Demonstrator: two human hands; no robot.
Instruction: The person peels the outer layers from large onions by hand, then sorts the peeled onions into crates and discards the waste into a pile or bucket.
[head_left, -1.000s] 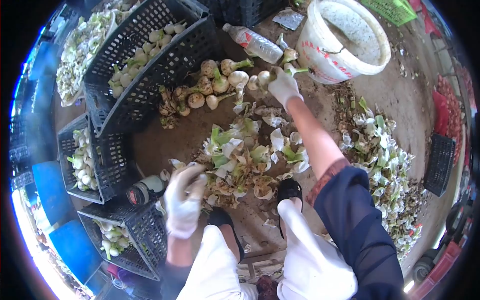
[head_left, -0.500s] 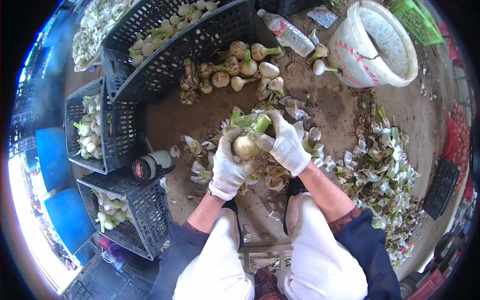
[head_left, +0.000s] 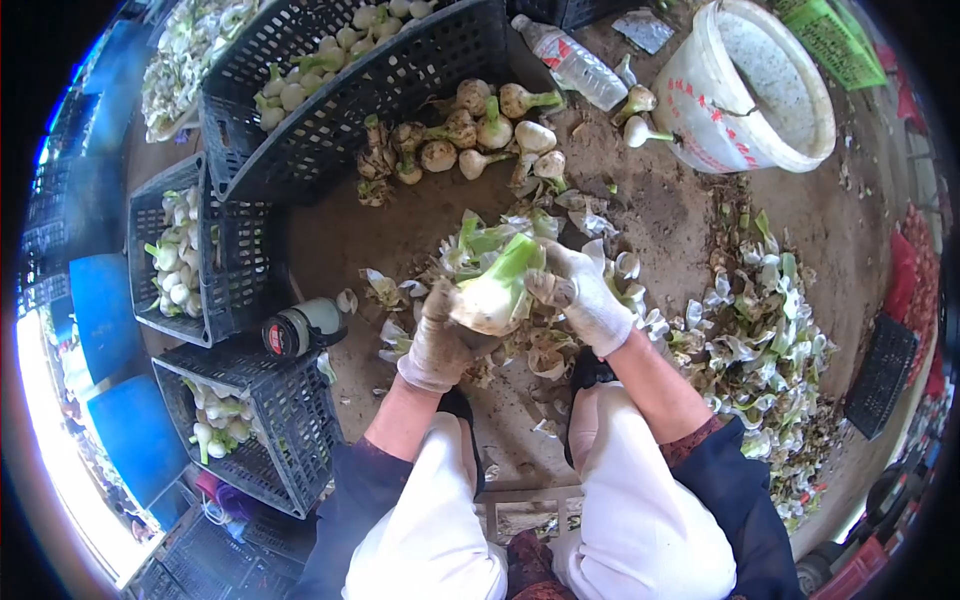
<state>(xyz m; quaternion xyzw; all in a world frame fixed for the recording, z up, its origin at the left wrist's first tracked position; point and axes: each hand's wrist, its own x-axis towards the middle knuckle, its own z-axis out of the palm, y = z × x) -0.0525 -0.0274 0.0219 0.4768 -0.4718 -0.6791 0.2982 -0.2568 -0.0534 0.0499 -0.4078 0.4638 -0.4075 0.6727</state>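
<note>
A pale bulb (head_left: 488, 303) with a short green stalk is held above a scatter of peelings (head_left: 545, 355). My left hand (head_left: 438, 340), in a whitish work glove, cups the bulb from the left and below. On the right side of the bulb, my gloved right hand (head_left: 585, 298) has its fingers bent against the outer leaves near the stalk. The stalk points up and to the right. Beyond the hands, several soil-marked bulbs (head_left: 438, 155) lie in a heap on the ground.
Black crates (head_left: 340, 110) of bulbs stand at the upper left and left (head_left: 232, 250). A lidded jar (head_left: 290, 333) sits beside them. A plastic bottle (head_left: 580, 70) and a white bucket (head_left: 700, 110) are at the top. Peelings (head_left: 765, 350) are piled at right.
The bulb has been turned so that its stalk and side face the camera more. My left hand has shifted slightly left and down, and my right hand has moved slightly right.
</note>
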